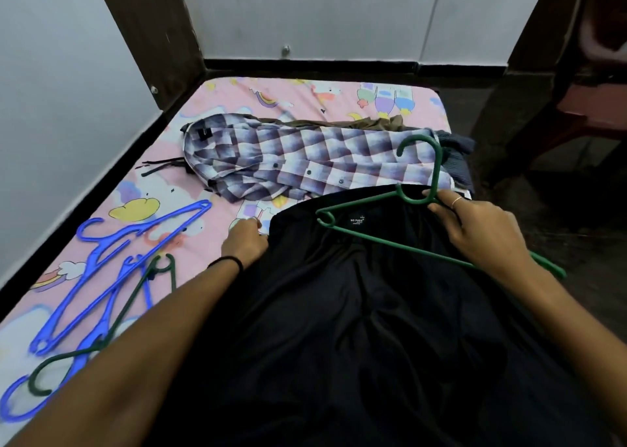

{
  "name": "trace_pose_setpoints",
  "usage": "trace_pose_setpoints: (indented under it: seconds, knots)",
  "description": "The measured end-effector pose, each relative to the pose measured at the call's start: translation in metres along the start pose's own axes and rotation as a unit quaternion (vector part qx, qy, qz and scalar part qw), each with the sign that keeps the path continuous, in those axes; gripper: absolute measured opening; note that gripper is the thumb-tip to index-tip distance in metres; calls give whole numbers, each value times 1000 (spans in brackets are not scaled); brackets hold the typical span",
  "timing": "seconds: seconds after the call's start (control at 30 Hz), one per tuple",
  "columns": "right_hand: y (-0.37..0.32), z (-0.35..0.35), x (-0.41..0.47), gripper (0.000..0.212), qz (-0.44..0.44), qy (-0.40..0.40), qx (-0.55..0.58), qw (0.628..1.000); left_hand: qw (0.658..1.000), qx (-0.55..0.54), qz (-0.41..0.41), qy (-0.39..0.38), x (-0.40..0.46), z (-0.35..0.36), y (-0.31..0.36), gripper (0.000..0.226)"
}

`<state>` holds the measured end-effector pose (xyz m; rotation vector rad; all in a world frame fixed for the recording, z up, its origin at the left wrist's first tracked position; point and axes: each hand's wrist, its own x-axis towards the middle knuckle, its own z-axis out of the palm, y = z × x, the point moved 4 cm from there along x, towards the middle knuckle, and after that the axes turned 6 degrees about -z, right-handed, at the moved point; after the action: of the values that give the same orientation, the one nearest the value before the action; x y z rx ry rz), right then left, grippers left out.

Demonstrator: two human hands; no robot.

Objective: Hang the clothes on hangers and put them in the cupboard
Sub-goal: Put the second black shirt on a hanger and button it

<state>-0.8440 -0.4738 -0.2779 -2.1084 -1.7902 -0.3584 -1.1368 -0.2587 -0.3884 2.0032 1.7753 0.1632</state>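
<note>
A black garment [356, 311] lies spread over the near half of the bed, its neck label facing up. My right hand [481, 233] grips a green hanger [383, 241] near the base of its hook and holds it over the garment's collar. My left hand [246, 239] pinches the garment's left shoulder edge. Behind it a purple checked shirt [305, 161] lies flat across the bed, over some olive and dark clothes. Several blue hangers [112, 270] and a dark green hanger [112, 324] lie at the left.
The bed [237, 93] has a pink cartoon-print sheet and stands against a pale wall on the left. Dark wooden posts rise at the back left and right. The floor at the right is dark, with a reddish chair [597, 73] at the far right.
</note>
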Motion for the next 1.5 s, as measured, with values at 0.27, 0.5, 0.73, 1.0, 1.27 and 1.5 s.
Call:
trace_pose_setpoints:
  seconds: [0.27,0.5,0.73,1.0,1.27,1.5]
  knots:
    - [7,26,13,30,12,9,19,1000,979,193,36,52,55,27,37,61]
    - [11,39,10,22,34,16,6,999,953,294,67,10,86,51,31,50]
    - [20,59,7,26,59,-26,27,998,985,145,80,49,82,27,28,25]
    - [23,78,18,38,54,-52,70,995,953,81,220,191,-8,-48,73,27]
    - [12,104,57,37,-52,-127,58,989,897,207,361,-147,-75,22,92,60]
    - [4,117,81,32,-123,-47,54,990,980,-22,196,-20,0,20,109,41]
